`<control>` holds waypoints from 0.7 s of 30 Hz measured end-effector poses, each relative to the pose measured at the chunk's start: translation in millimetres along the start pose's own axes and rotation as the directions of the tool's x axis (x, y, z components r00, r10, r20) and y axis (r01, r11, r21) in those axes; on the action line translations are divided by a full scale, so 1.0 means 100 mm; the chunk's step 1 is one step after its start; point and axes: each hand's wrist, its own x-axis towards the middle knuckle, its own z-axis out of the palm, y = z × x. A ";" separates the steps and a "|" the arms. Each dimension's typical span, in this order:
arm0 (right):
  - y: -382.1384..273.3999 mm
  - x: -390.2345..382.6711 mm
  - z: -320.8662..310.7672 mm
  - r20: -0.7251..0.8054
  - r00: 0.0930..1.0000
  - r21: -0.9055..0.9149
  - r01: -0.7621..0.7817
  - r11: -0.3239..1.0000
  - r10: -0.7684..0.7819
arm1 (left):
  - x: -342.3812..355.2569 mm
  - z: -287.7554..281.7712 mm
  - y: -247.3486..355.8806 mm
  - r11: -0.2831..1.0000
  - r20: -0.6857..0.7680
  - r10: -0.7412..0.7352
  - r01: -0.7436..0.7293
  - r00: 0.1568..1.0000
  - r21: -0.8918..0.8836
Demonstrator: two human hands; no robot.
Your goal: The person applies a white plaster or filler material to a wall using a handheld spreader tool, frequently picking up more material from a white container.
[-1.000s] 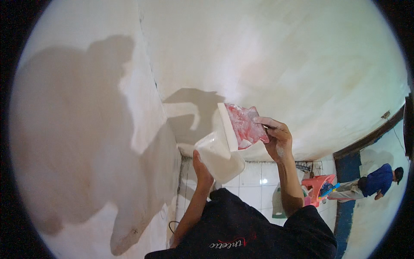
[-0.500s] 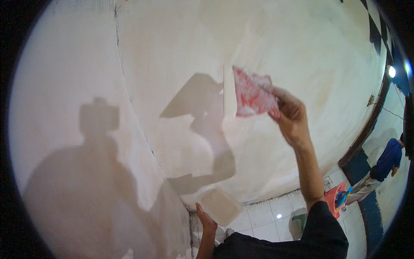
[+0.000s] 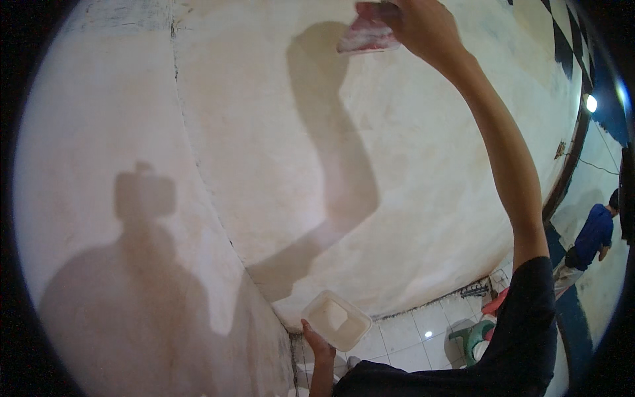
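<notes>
- While the right hand (image 3: 426, 30) grips the red-and-white putty spreader (image 3: 369, 34) high by the wall (image 3: 436, 165) — contact unclear — light, even pressure should help.
- Left hand (image 3: 319, 344) holds the cream tub (image 3: 360, 335) low; keep it level.

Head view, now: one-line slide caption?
Right hand holds a white-smeared red scraper up by the pale wall; left hand holds a white tub lower down.

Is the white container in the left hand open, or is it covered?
Open. The white container in the left hand shows its interior, with no lid across.
</notes>
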 end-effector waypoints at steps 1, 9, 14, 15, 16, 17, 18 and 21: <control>-0.02 0.16 0.10 -0.013 0.999 -0.068 0.034 0.997 -0.035 | 0.03 -0.03 -0.02 1.000 0.013 0.002 -0.002 1.000 0.007; 0.07 1.28 0.36 -0.091 0.992 -0.134 0.073 0.988 -0.086 | 0.00 0.10 0.00 0.999 -0.057 0.005 -0.003 0.998 0.034; 0.17 1.51 -0.02 -0.250 0.961 0.013 0.123 0.992 -0.116 | 0.10 -0.11 -0.02 1.000 -0.014 0.010 -0.010 1.000 0.016; 0.19 1.45 -0.12 -0.276 0.957 0.088 0.118 0.989 -0.089 | 0.10 -0.12 -0.01 1.000 -0.006 0.004 -0.004 1.000 0.005; 0.26 1.39 -0.23 -0.259 0.962 0.077 0.107 0.991 -0.084 | 0.09 -0.11 -0.01 1.000 0.005 -0.003 0.003 1.000 -0.006; 0.33 1.32 -0.33 -0.240 0.967 0.062 0.100 0.993 -0.082 | 0.04 -0.03 0.03 1.000 0.001 -0.010 0.010 1.000 0.002; 0.39 1.22 -0.41 -0.220 0.972 0.047 0.093 0.995 -0.081 | -0.02 0.05 0.08 1.000 -0.003 -0.018 0.018 1.000 0.009; 0.27 0.63 -0.66 -0.246 0.966 0.028 0.094 0.995 -0.084 | -0.03 0.03 0.07 1.000 0.018 -0.006 0.005 1.000 0.016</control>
